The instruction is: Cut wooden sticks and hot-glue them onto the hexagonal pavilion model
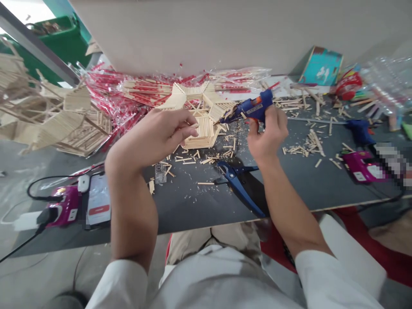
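My right hand (pixel 269 134) is wrapped round the handle of a blue hot glue gun (pixel 249 108). The gun's nozzle points left, close to a model (pixel 206 130) built of thin wooden sticks. My left hand (pixel 157 134) is bent over the model's left side, thumb and fingers pinched together. A short pale wooden stick (pixel 194 125) shows at those fingertips, mostly hidden by them. Blue-handled cutters (pixel 240 184) lie on the dark table (pixel 189 210) between my forearms, beside a single stick (pixel 206 183).
Plastic-wrapped red-tipped sticks (pixel 141 92) lie behind the model. A larger stick structure (pixel 74 116) stands left. Cut pieces (pixel 298 149) are scattered about. A phone (pixel 99 199) and purple power socket (pixel 64 206) sit front left; a second blue glue gun (pixel 360 131) and another purple socket (pixel 362 167) lie right.
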A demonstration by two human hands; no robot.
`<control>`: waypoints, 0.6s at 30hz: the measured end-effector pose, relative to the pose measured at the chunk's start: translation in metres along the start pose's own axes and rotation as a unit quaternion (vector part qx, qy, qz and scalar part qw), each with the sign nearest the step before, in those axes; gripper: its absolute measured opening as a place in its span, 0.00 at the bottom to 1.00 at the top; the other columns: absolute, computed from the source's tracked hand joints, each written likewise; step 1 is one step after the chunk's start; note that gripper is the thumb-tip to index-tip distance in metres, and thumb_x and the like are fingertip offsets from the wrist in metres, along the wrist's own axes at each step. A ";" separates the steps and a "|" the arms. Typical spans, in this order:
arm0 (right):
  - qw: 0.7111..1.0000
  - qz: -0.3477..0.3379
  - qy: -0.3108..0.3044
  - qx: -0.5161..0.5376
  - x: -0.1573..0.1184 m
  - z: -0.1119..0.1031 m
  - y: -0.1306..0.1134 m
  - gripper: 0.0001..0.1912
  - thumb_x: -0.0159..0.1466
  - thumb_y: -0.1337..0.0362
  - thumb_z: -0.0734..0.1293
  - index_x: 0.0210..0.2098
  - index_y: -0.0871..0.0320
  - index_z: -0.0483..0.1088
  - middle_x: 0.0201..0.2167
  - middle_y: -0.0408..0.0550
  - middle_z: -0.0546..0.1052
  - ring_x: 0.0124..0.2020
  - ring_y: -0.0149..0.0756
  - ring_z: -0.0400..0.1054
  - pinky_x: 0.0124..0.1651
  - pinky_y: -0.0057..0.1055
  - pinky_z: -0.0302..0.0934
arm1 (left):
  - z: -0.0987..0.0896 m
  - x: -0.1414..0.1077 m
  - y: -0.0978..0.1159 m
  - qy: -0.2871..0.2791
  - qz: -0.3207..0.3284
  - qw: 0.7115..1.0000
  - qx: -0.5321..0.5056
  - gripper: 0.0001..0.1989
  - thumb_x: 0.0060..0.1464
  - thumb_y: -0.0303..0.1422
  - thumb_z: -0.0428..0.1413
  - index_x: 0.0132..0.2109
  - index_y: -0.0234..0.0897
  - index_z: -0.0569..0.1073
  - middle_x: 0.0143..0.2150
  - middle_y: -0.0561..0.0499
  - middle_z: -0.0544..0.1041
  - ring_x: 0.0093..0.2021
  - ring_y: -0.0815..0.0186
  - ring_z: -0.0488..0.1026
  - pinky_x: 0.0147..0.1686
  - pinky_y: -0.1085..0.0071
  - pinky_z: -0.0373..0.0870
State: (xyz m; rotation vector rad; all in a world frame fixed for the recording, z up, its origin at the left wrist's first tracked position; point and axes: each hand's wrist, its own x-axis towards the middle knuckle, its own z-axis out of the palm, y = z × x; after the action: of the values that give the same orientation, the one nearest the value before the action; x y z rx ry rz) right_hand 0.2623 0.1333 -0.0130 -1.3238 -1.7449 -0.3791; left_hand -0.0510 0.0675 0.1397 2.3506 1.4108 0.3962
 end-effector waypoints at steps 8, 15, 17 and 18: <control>0.998 -0.007 0.053 -0.019 0.000 0.005 0.000 0.22 0.73 0.51 0.62 0.60 0.57 0.68 0.50 0.62 0.77 0.53 0.58 0.74 0.55 0.58 0.70 | 0.000 0.002 0.002 -0.020 0.012 1.000 0.016 0.15 0.70 0.42 0.50 0.46 0.41 0.78 0.36 0.50 0.81 0.36 0.61 0.76 0.43 0.65 0.70; 0.992 0.107 0.064 -0.015 0.006 0.005 0.041 0.25 0.64 0.45 0.72 0.51 0.56 0.71 0.42 0.55 0.78 0.44 0.52 0.75 0.51 0.56 0.71 | 0.004 0.010 -0.009 0.008 0.048 0.999 0.008 0.15 0.68 0.42 0.53 0.44 0.39 0.81 0.41 0.47 0.82 0.43 0.59 0.77 0.50 0.64 0.70; 0.987 0.155 0.038 -0.026 0.005 0.007 0.061 0.26 0.61 0.48 0.75 0.49 0.59 0.72 0.42 0.56 0.79 0.44 0.52 0.75 0.51 0.55 0.70 | 0.006 0.011 -0.012 0.005 0.037 0.999 -0.005 0.13 0.67 0.41 0.54 0.44 0.40 0.81 0.41 0.48 0.83 0.41 0.61 0.78 0.49 0.65 0.70; 0.982 0.182 0.022 -0.041 0.004 0.008 0.070 0.26 0.58 0.50 0.77 0.48 0.60 0.73 0.41 0.57 0.79 0.44 0.53 0.75 0.52 0.56 0.70 | 0.007 0.012 -0.013 0.000 0.032 0.999 -0.014 0.12 0.67 0.41 0.55 0.44 0.40 0.81 0.41 0.49 0.83 0.40 0.61 0.78 0.49 0.65 0.70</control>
State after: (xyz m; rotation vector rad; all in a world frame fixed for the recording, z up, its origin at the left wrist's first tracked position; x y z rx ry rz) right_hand 0.3212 0.1683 -0.0320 -1.6450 -1.4246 -0.2708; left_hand -0.0526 0.0827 0.1283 2.3778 1.3240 0.4320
